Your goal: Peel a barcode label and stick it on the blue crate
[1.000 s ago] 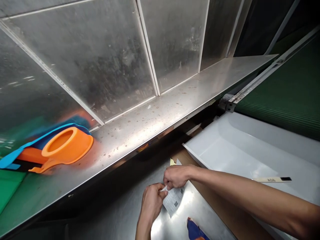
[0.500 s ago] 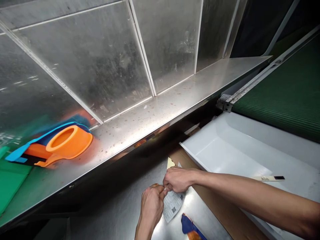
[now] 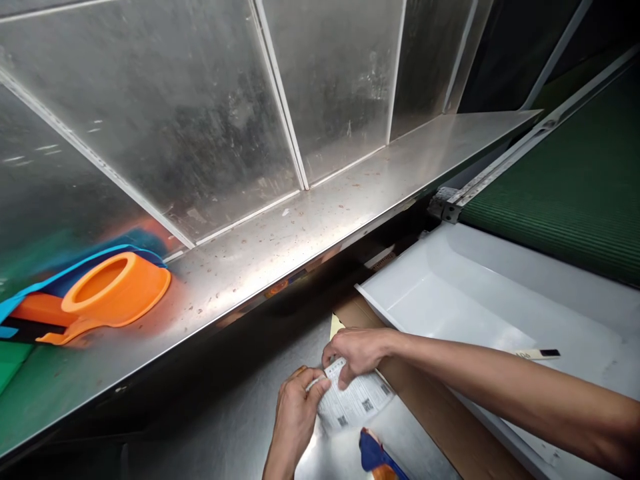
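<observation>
A white printed sheet [image 3: 353, 399] with small text and square codes lies tilted between my hands, above the metal table. My left hand [image 3: 296, 403] pinches its left corner between thumb and fingers. On the upper edge, my right hand [image 3: 359, 350] has its thumb over the printed face, with the fingers curled behind and partly hidden. A pale yellow piece [image 3: 337, 325] shows just behind my right hand. Below the sheet, a blue and orange item [image 3: 377, 457] rests on the metal; its kind is unclear.
Brown cardboard [image 3: 415, 407] runs beside a white chute [image 3: 465, 293], which holds a pale strip with a black end [image 3: 539, 354]. A green ribbed conveyor belt [image 3: 555, 193] is at right. An orange tape dispenser [image 3: 117, 293] sits on the raised metal ledge [image 3: 280, 230].
The sheet has turned and spread flatter, showing more print. My right hand's thumb has parted from my left hand and lies on the sheet. The camera view has shifted slightly.
</observation>
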Tool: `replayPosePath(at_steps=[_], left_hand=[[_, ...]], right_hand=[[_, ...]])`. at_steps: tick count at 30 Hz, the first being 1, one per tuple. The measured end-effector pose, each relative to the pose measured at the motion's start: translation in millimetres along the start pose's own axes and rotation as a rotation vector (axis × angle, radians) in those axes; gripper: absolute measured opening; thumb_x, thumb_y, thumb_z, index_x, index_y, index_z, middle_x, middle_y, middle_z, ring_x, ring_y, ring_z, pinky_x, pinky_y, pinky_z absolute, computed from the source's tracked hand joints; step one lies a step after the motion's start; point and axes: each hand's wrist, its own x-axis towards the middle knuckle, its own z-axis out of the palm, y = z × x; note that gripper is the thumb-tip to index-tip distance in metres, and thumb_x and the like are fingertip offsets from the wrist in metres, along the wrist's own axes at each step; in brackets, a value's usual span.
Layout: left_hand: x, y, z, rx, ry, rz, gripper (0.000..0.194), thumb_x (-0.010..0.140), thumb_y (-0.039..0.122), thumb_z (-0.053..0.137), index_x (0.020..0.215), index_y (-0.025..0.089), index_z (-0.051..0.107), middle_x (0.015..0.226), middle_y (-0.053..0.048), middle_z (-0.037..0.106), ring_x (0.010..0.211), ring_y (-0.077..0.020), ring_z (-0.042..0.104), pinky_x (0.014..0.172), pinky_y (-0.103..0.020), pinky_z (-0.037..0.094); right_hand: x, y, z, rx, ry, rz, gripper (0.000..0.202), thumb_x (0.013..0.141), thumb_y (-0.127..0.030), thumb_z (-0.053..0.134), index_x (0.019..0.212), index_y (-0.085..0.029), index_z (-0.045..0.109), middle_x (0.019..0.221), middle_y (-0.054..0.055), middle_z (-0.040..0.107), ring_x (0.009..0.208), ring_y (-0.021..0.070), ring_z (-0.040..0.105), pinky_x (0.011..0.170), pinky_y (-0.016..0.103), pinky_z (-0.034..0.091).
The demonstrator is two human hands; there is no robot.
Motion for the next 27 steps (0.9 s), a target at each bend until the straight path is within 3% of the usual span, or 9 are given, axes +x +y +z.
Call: replayPosePath(at_steps=[3,5,7,10,13,15,19,23,27], left_hand=[[-2,-10,2.4,-0.25,-0.034,-0.071,0.062,0.071,0.047,0.071,0.125,0.018,0.06,0.093,-0.005,0.066,0.079,-0.02,0.06,0.073,-0.03,0.046],[-2,-18,8.5,-0.468,-0.074,-0.128,0.075,0.064,0.049,0.079,0.127,0.014,0.058,0.095,-0.007,0.068,0.082,-0.0209,0.062,0.075,-0.031,0.048],[-3,-22,16.2,-0.598,-0.105,-0.168,0.058,0.061,0.049,0.084,0.102,0.011,0.069,0.086,-0.008,0.069,0.08,-0.0212,0.062,0.076,-0.031,0.048],[-2,-23,26.2,-0.595,-0.059,-0.184,0.043,0.068,0.052,0.079,0.075,0.011,0.07,0.072,-0.005,0.067,0.069,-0.0172,0.056,0.068,-0.028,0.044],[-2,-23,31.3,-0.584,0.037,-0.181,0.038,0.07,0.05,0.079,0.072,0.012,0.07,0.068,-0.002,0.065,0.067,-0.0146,0.052,0.066,-0.026,0.041],[-2,-24,32.8,-0.594,0.087,-0.177,0.037,0.073,0.05,0.077,0.069,0.014,0.067,0.065,0.0,0.063,0.067,-0.0141,0.051,0.065,-0.025,0.041],[-1,-28,32.4,-0.63,0.095,-0.197,0.041,0.072,0.052,0.076,0.063,0.016,0.059,0.06,0.001,0.059,0.062,-0.0132,0.049,0.06,-0.025,0.041],[0,-32,27.6,-0.627,0.083,-0.225,0.038,0.07,0.05,0.077,0.072,0.014,0.064,0.063,0.0,0.062,0.061,-0.0136,0.052,0.058,-0.025,0.041],[0,-33,28.6,-0.601,0.026,-0.238,0.034,0.059,0.031,0.08,0.086,0.012,0.071,0.077,-0.005,0.072,0.075,-0.0218,0.063,0.071,-0.03,0.05]], right_hand=[[1,1,-4,0.04,-0.026,0.052,0.029,0.074,-0.036,0.081,0.099,-0.022,0.077,0.074,-0.003,0.064,0.072,0.0156,0.058,0.057,0.022,0.035],[2,1,-3,0.057,-0.022,0.073,0.026,0.073,-0.033,0.081,0.096,-0.022,0.076,0.072,-0.004,0.062,0.07,0.0143,0.056,0.056,0.021,0.034],[4,3,-1,0.072,-0.024,0.077,0.025,0.073,-0.031,0.081,0.096,-0.021,0.076,0.073,-0.005,0.062,0.069,0.0135,0.055,0.055,0.021,0.033],[7,6,6,0.09,-0.047,0.069,0.018,0.073,-0.032,0.08,0.087,-0.021,0.077,0.065,-0.005,0.06,0.064,0.0131,0.053,0.053,0.022,0.032],[10,6,19,0.112,0.01,0.103,0.014,0.079,-0.032,0.075,0.084,-0.02,0.079,0.063,-0.002,0.064,0.066,0.0144,0.056,0.056,0.023,0.034],[11,5,27,0.148,0.063,0.128,0.015,0.083,-0.03,0.072,0.091,-0.02,0.08,0.074,0.0,0.071,0.075,0.0153,0.061,0.062,0.022,0.038],[12,9,31,0.234,0.074,0.144,0.017,0.083,-0.029,0.073,0.097,-0.022,0.08,0.087,0.001,0.076,0.085,0.0162,0.066,0.071,0.021,0.043],[8,22,25,0.309,-0.009,0.162,0.041,0.066,-0.033,0.087,0.105,-0.024,0.077,0.084,-0.004,0.073,0.076,0.0151,0.064,0.061,0.02,0.043],[3,27,31,0.317,-0.035,0.264,0.022,0.066,-0.026,0.086,0.086,-0.019,0.078,0.066,-0.005,0.064,0.063,0.0128,0.058,0.052,0.02,0.038]])
